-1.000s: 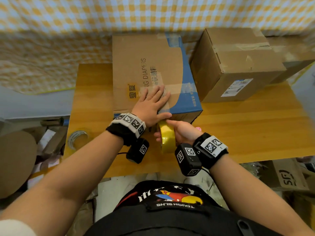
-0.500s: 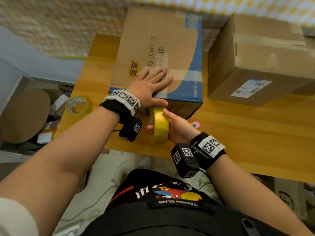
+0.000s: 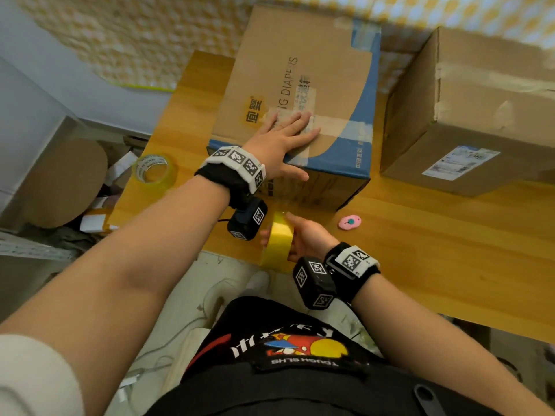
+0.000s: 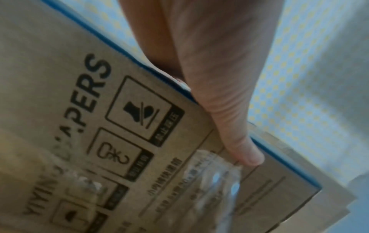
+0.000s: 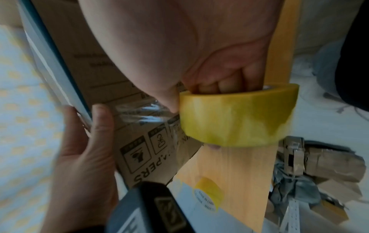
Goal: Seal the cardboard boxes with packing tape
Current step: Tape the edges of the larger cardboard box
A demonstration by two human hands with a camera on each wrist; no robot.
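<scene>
Nearest the body, the right hand has its grip clamped on the yellow tape roll: the fingers curl through the core while the thumb presses the outer face. The roll stands on edge at the front edge of the wooden worktop, just in front of the diaper box. A clear strip of tape runs from the roll onto the box's front side, wrinkled and shiny over the printed symbols.

Just beyond, the left hand lies flat on the box top with the fingers straight and its grip apart. The palm covers the taped seam and the thumb hooks over the blue front edge, beside the strip's upper end.

To the right of the roll, a small pink object lies on the worktop, apart from the box. At the left edge of the worktop a second, clear tape roll lies flat.

Farther right stands a plain cardboard box bearing a white shipping label, close to the diaper box; whether they touch is unclear. Behind both hangs a yellow checked cloth.
</scene>
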